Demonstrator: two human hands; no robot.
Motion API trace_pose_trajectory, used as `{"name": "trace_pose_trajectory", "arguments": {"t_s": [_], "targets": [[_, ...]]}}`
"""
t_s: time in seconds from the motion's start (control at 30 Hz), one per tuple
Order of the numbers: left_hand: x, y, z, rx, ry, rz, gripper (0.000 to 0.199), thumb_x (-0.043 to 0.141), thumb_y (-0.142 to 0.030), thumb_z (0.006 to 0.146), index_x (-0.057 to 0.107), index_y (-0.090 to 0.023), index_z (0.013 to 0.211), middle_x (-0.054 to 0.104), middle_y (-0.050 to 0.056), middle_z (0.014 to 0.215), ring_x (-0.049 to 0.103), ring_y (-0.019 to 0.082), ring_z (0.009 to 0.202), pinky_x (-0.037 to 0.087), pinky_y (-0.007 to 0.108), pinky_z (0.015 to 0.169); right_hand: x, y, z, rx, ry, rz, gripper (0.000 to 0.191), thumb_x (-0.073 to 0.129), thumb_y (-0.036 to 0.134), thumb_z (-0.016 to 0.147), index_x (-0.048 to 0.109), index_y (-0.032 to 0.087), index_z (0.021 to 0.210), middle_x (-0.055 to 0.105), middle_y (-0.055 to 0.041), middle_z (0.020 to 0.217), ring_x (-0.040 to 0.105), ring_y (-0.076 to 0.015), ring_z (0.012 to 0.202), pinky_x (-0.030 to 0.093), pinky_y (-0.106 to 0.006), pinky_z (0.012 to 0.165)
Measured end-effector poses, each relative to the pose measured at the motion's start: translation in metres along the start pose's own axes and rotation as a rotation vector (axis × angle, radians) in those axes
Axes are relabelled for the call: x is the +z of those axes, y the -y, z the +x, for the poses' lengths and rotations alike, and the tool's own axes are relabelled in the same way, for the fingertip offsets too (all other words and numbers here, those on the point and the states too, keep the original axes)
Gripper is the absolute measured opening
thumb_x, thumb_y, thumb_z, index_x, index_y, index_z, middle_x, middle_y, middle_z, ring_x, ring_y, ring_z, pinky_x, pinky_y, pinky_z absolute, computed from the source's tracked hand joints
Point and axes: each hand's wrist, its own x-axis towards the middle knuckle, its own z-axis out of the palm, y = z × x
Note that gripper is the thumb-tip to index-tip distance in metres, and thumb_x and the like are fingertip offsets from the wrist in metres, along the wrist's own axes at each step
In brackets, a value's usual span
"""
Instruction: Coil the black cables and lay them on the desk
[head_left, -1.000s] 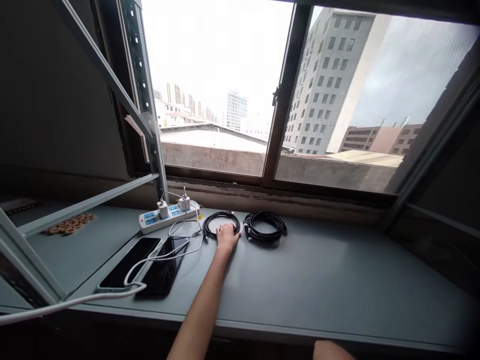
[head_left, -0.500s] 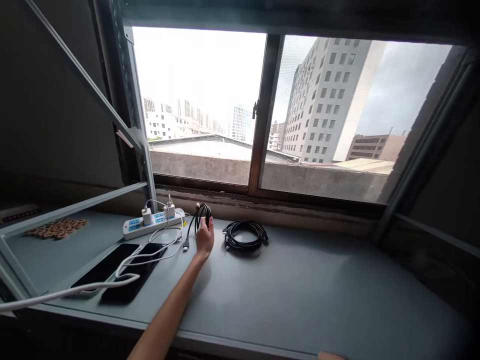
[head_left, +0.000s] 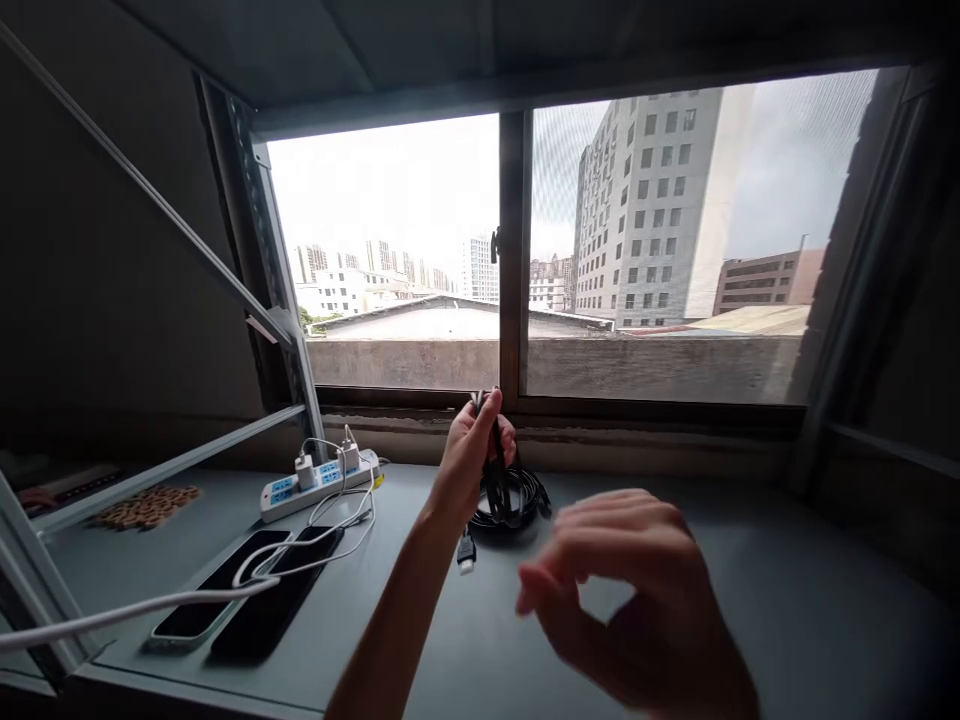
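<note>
My left hand [head_left: 472,455] is closed around a bundled black cable [head_left: 498,490], held up above the table near the window. The cable's loops hang below my fingers, and a plug with a pale end [head_left: 466,555] dangles lower left. Partly hidden behind it, a second coil of black cable [head_left: 529,500] lies on the table. My right hand [head_left: 630,590], slightly blurred, is raised in the foreground at the right. Its fingers curve toward the thumb with a gap inside the curl, and nothing shows in it.
On the left a white power strip [head_left: 322,485] holds two chargers with white cables. Two dark phones [head_left: 274,595] lie before it, with white cable across them. Small brown rings [head_left: 146,507] lie farther left. Metal shelf posts [head_left: 289,270] and a window frame [head_left: 514,260] stand behind.
My left hand has carried the bundled cable to the right, in front of the other coil. My right hand has risen into view from the bottom edge. The view has shifted a little.
</note>
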Motion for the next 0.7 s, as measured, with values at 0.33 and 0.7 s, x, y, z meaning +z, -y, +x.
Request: {"name": "trace_pose_trajectory", "arguments": {"t_s": [0.33, 0.7], "targets": [[0.054, -0.022, -0.02, 0.074, 0.081, -0.123, 0.027, 0.06, -0.041, 0.08, 0.051, -0.017, 0.076, 0.05, -0.005, 0.062, 0.042, 0.002, 0.045, 0.036, 0.013, 0.043, -0.008, -0.028, 0.024, 0.474, -0.217, -0.086, 0.035, 0.055, 0.046, 0.081, 0.06, 0.018, 0.061, 0.054, 0.0021, 0.052, 0.047, -0.0083, 0.044, 0.036, -0.019, 0.041], [0.02, -0.007, -0.004, 0.444, -0.162, 0.2, 0.026, 0.049, -0.041, 0.088, 0.059, -0.018, 0.083, 0.048, -0.003, 0.062, 0.041, 0.004, 0.049, 0.033, 0.015, 0.043, -0.015, -0.039, 0.026, 0.388, -0.475, 0.254, 0.02, 0.05, 0.043, 0.087, 0.057, 0.025, 0.094, 0.052, 0.0068, 0.048, 0.05, -0.0084, 0.039, 0.044, -0.019, 0.041]]}}
